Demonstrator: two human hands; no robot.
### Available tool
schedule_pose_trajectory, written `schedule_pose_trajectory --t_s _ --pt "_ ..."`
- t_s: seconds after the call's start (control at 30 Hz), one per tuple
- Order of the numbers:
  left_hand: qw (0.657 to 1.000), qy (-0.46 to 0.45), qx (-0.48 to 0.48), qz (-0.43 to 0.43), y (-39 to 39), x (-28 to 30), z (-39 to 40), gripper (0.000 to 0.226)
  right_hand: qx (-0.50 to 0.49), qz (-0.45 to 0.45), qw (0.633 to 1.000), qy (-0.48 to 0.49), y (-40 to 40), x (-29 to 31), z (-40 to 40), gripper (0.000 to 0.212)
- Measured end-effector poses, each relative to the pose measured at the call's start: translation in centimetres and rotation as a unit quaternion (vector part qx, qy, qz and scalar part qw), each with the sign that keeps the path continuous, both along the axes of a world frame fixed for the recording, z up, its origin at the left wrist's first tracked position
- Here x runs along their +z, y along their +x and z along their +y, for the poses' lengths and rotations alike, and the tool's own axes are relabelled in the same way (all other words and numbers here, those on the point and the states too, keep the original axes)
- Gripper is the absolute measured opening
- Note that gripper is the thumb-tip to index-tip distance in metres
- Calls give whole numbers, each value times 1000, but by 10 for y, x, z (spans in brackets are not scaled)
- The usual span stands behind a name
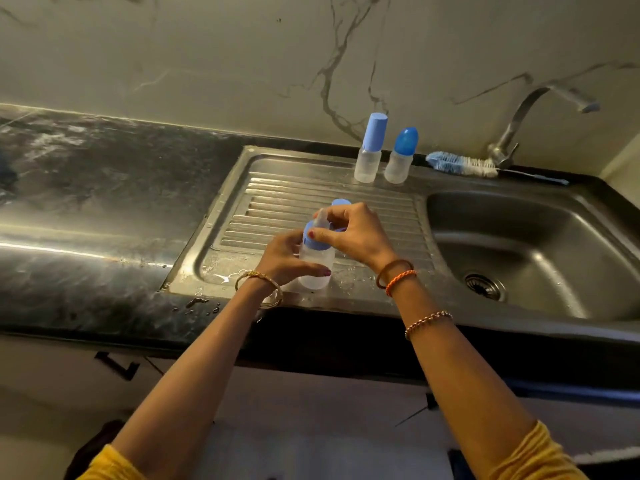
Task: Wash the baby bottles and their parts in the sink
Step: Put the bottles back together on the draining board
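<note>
— Across the black stone counter (pixel 104 188) the steel sink unit (pixel 519 327) takes the right side: ribbed drainboard (pixel 294 199) on the left, deep bowl with its drain (pixel 483 285) on the right, curved tap (pixel 526 112) at the back corner. What's being handled?

— A small clear baby bottle (pixel 317 263) over the drainboard's front edge. The left hand (pixel 287 258) is wrapped around its body; the right hand (pixel 353 230) pinches the blue screw ring (pixel 313 242) below the pale teat (pixel 321 216).

— How would it handle?

— Light, I'd judge, thin stiff plastic, probably slick, since the steel around it is beaded with water. Best held round the body while the ring is turned; the teat looks soft and would give.

— And the rest?

— Two capped bottles stand touching the drainboard's back edge: the taller bottle (pixel 370 150) with a flat-topped cap, the shorter bottle (pixel 401 157) with a domed one. A bristly bottle brush (pixel 460 164) lies along the back rim. A blue cap (pixel 341 202) shows just behind the right hand
</note>
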State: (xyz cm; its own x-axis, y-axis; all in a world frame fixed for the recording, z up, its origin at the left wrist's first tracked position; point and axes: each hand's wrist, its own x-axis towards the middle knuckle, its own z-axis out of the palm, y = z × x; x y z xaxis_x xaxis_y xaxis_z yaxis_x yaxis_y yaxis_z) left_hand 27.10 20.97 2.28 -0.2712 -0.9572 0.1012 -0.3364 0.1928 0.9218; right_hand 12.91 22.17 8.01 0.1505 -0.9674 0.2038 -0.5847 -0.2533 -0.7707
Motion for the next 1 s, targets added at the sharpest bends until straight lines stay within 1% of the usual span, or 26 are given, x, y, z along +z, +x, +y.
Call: schedule_pose_trajectory --t_s 0.1,0.17,0.3,0.37,0.47,0.53,0.57,0.67,0.77,0.83,0.9,0.93,0.97,1.0 --pt "1000 3 4 5 0 -1 -1 48 -3 11 1000 -15 2 -3 0 28" --pt "1000 3 4 2 0 -1 -2 48 -15 3 1000 -24 3 -7 -1 31" --pt "1000 -1 6 -21 0 -1 -4 54 -86 -6 996 -35 12 -20 0 41" --pt "999 0 13 -33 0 -1 -5 56 -100 -22 994 -33 17 -26 1 47" --pt "999 8 17 -31 0 0 -7 54 -70 -59 996 -4 18 -34 7 60" --pt "999 18 14 -23 0 -1 -6 56 -43 -103 993 31 14 -41 12 59" --pt "999 19 18 -23 0 -1 -6 53 -48 -108 993 27 13 -43 13 56" --pt "999 17 26 -32 -2 -2 -7 47 -121 -82 989 -34 13 -47 13 51" --pt "999 22 28 -30 -2 -1 -7 49 -169 -39 983 -58 19 -47 9 59" --pt "999 24 26 -20 -1 -1 -6 47 -151 -49 986 -51 19 -47 8 67" --pt "999 22 22 -16 0 -1 -5 47 -100 -122 987 -23 15 -45 10 73" --pt "999 19 18 -18 1 -1 -4 47 -74 -162 984 -10 13 -43 11 70" --pt "1000 16 13 -20 1 -1 -3 49 -58 -183 981 -5 11 -41 12 64" --pt "1000 12 9 -20 1 0 -3 51 -54 -180 982 -11 9 -40 12 57"
